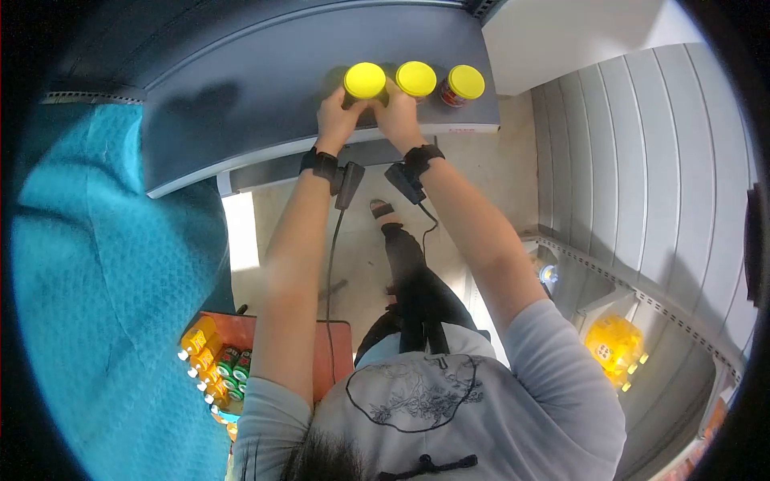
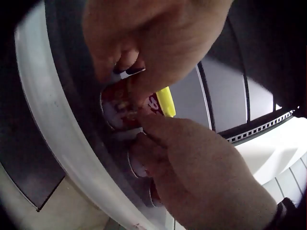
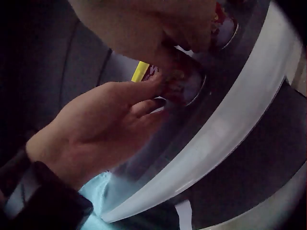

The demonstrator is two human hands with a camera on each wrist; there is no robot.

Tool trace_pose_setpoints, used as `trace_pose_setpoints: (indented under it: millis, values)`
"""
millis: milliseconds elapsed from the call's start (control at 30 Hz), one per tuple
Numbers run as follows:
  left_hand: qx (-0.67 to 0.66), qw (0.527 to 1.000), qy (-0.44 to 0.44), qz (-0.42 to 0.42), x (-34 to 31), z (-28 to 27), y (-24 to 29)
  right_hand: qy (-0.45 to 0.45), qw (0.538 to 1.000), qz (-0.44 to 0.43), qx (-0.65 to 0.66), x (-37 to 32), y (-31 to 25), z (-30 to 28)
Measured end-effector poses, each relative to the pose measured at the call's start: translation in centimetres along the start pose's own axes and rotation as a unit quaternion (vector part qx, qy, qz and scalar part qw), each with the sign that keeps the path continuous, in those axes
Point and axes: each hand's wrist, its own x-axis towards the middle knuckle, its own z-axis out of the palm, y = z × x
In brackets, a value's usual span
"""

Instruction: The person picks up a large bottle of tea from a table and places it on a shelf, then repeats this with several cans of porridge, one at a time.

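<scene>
A red-labelled can with a yellow lid (image 1: 365, 80) stands on the grey shelf (image 1: 265, 120), the leftmost of three alike. My left hand (image 1: 338, 123) grips its left side and my right hand (image 1: 398, 118) its right, thumbs toward the front. In the left wrist view the fingers of both hands lie around the red can (image 2: 125, 101). The right wrist view has the same can (image 3: 186, 85) between the two hands, its bottom rim low over the shelf. Just right of it stands the middle can (image 1: 416, 79), close to my right hand, then the right can (image 1: 465, 83).
A pale front edge (image 1: 321, 152) borders the shelf. Teal cloth (image 1: 112, 264) hangs at the left. Lower left, orange bottles (image 1: 204, 353) and green cans (image 1: 233, 365) stand beside a reddish surface (image 1: 341, 353). Yellow bottles (image 1: 613, 349) sit on a rack at the right.
</scene>
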Motion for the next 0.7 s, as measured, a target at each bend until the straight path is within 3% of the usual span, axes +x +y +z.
trace_pose_setpoints:
  millis: [100, 167, 333, 367, 467, 567, 700]
  values:
    - [-0.044, 0.999, 0.018, 0.022, -0.7, 0.2, -0.2, -0.015, 1.000, 0.027, -0.005, -0.4, 0.1, -0.2]
    - [-0.100, 0.994, 0.031, 0.028, -2.2, -0.4, 0.7, -0.007, 1.000, -0.013, 0.000, -1.2, -0.6, -1.0]
    - [-0.214, 0.975, 0.061, -0.001, -9.6, -3.1, 6.3, -0.025, 0.999, -0.018, 0.040, -6.2, -5.0, -4.7]
    - [-0.125, 0.987, 0.027, -0.095, -12.1, -4.9, 9.7, -0.022, 0.999, -0.019, 0.041, -7.9, -6.2, -5.5]
    - [-0.198, 0.978, 0.057, -0.034, -17.6, -5.5, 11.5, -0.039, 0.997, 0.010, 0.072, -12.5, -9.7, -8.2]
    - [-0.231, 0.972, 0.026, -0.023, -23.1, -7.0, 14.7, -0.053, 0.995, 0.027, 0.081, -17.2, -12.3, -10.6]
    - [-0.197, 0.979, 0.037, 0.036, -28.9, -7.7, 15.1, -0.027, 0.995, -0.005, 0.099, -22.8, -14.7, -13.0]
